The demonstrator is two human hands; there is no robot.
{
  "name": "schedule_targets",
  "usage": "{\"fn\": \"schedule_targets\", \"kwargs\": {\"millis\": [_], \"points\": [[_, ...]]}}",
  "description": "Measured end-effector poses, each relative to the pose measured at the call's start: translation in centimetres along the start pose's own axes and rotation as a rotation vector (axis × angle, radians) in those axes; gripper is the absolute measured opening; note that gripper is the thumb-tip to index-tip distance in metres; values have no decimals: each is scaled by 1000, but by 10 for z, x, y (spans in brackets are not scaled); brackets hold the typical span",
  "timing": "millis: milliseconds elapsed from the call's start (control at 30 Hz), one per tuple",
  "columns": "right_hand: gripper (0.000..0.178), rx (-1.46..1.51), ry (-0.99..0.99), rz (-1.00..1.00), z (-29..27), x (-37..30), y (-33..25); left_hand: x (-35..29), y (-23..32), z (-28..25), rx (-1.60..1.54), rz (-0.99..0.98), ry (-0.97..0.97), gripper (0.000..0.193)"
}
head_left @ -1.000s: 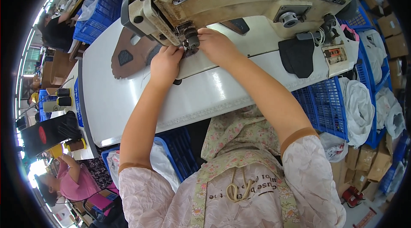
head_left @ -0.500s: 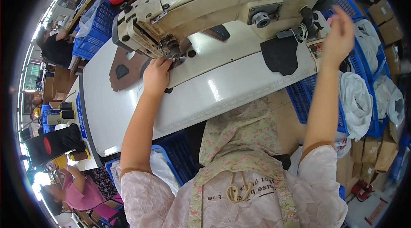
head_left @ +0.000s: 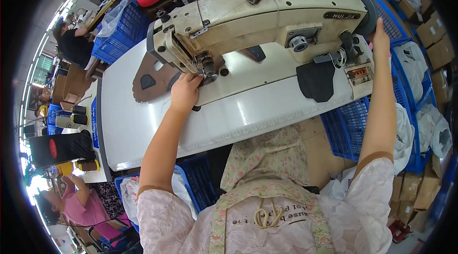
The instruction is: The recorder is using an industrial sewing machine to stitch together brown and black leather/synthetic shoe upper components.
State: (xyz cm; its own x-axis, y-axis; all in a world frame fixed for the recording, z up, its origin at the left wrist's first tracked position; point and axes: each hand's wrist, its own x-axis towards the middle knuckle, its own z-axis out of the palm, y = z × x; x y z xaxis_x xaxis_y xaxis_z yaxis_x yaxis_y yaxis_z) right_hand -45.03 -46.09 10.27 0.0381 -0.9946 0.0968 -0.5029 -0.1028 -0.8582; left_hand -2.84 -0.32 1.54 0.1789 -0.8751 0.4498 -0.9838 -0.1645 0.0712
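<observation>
Low at the needle end of a cream sewing machine (head_left: 267,15), my left hand (head_left: 185,93) has its fingers pinched together beside the presser foot (head_left: 209,69). What lies between the fingertips is hidden. A brown flat piece with a dark patch and a cut-out (head_left: 155,91) lies to the left of that hand and runs under the machine head. At the other end of the machine, my right hand (head_left: 380,43) is against the rim of the dark handwheel (head_left: 366,11), its fingers bent around the edge and partly out of sight.
A black flat piece (head_left: 316,82) lies on the white table (head_left: 229,125), below a bobbin winder (head_left: 350,46) with white thread. Blue crates (head_left: 343,127) stand under and behind the table. Thread cones (head_left: 78,119) stand at the left. Other people (head_left: 90,206) sit along the left side.
My right hand has come from the air beside the machine onto the handwheel. My left hand stays at the presser foot. The whole view has shifted slightly.
</observation>
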Motion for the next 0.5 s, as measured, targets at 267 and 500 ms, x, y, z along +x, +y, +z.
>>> {"fn": "schedule_targets", "kwargs": {"millis": [267,500], "points": [[95,-735,-11,-248,-23,138,-68,3,1,8,-11,9,24,33],[82,-375,-31,-268,25,94,-82,-4,-2,-2,6,-12,11,35]]}}
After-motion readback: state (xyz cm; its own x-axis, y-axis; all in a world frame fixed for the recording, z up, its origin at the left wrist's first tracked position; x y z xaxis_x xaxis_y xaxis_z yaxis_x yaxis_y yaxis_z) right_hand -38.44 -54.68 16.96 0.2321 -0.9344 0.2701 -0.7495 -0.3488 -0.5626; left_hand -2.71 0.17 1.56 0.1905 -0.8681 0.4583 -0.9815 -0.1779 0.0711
